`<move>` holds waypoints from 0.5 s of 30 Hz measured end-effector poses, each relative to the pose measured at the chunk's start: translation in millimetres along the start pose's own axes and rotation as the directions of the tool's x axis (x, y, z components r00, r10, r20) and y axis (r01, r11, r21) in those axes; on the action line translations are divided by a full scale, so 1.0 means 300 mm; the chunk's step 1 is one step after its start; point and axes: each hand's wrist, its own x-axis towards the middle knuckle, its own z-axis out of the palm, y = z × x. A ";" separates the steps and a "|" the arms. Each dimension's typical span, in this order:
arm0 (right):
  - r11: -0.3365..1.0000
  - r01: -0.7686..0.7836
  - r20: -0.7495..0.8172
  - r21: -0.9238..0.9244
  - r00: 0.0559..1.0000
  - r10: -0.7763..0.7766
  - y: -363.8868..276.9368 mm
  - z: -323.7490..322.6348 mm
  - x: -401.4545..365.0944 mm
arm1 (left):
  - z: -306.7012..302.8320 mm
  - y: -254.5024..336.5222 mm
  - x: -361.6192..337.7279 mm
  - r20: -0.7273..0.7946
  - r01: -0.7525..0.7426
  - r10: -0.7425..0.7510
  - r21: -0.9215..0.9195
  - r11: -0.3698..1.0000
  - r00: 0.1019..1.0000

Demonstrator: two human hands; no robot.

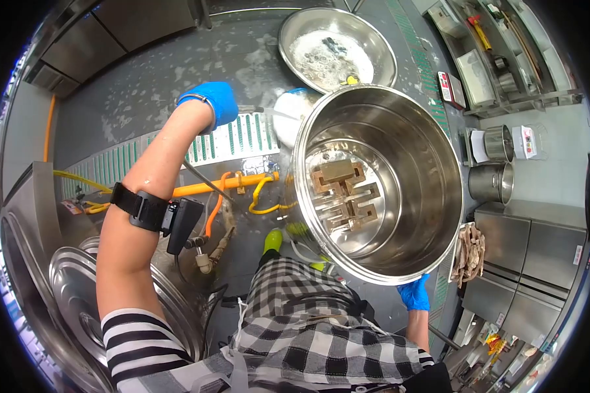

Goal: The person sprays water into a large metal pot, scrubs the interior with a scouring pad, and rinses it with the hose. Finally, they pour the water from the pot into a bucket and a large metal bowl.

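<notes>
My left hand (217, 105), in a blue glove, is closed in a fist at the upper left. Out of it toward the pot points a thin grey nozzle of what looks like a spray gun (249, 109); the fist hides its handle. My right hand (414, 293), also blue-gloved, is closed at the lower right rim of a large steel pot (426, 164), its fingers partly hidden. The pot's open mouth is tilted toward me. On its round bottom sits a brownish, branching metal fixture (347, 196).
Beyond the pot stands a wide steel basin (387, 56) with foamy water. A white round container (288, 121) is beside the pot. Orange pipe (210, 188), hoses and a floor grate (236, 137) lie left. Steel lids (78, 295) lean lower left; shelves (498, 59) line the right.
</notes>
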 end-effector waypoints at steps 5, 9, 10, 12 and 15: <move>1.000 0.003 -0.017 -0.011 1.000 -0.003 0.000 -0.012 0.008 | 0.012 -0.010 0.012 -0.039 -0.011 0.011 0.011 1.000 0.999; 1.000 0.007 0.001 -0.009 1.000 -0.007 0.001 -0.012 0.011 | -0.004 0.009 -0.013 -0.084 0.007 -0.009 -0.018 1.000 0.996; 1.000 0.004 -0.007 0.019 1.000 -0.004 0.002 -0.009 0.011 | -0.004 0.010 -0.012 -0.084 0.006 -0.008 -0.017 1.000 0.996; 1.000 0.005 -0.009 0.024 1.000 -0.005 0.001 0.001 0.007 | -0.006 0.011 -0.012 -0.076 0.013 -0.015 -0.032 0.999 0.997; 0.999 -0.004 0.004 0.035 1.000 0.004 0.001 -0.016 0.014 | -0.009 0.015 -0.010 -0.065 -0.004 0.004 -0.005 1.000 0.998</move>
